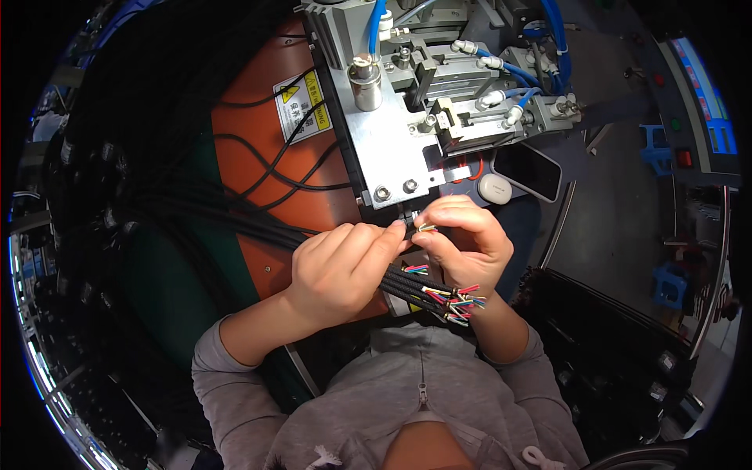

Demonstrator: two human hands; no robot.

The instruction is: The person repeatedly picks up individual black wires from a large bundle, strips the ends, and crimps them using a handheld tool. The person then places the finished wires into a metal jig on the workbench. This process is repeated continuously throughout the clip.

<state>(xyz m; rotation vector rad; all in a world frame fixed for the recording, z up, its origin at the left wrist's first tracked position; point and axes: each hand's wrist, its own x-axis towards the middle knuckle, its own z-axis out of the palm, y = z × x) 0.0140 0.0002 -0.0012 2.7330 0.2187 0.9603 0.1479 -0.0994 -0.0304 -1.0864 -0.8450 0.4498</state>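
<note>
My left hand (342, 268) is closed in a pinch round the end of a black cable, just below the front edge of a metal machine. Against it, my right hand (468, 241) pinches at the thin coloured wires (427, 228) that fan out of that cable end. Fingers hide part of the cable tip. Under my hands lies a bundle of black braided cables (407, 290). Their stripped ends show red, white, blue and yellow wires (462, 301), pointing right over my right forearm.
The machine's silver plate (384, 149) with bolts and air cylinders (478, 125) stands right ahead of my hands. Blue air hoses (556, 39) run behind. A phone (529, 172) and a white rounded case (494, 189) lie to the right. Black cables (266, 168) cross the orange surface (243, 149) at left.
</note>
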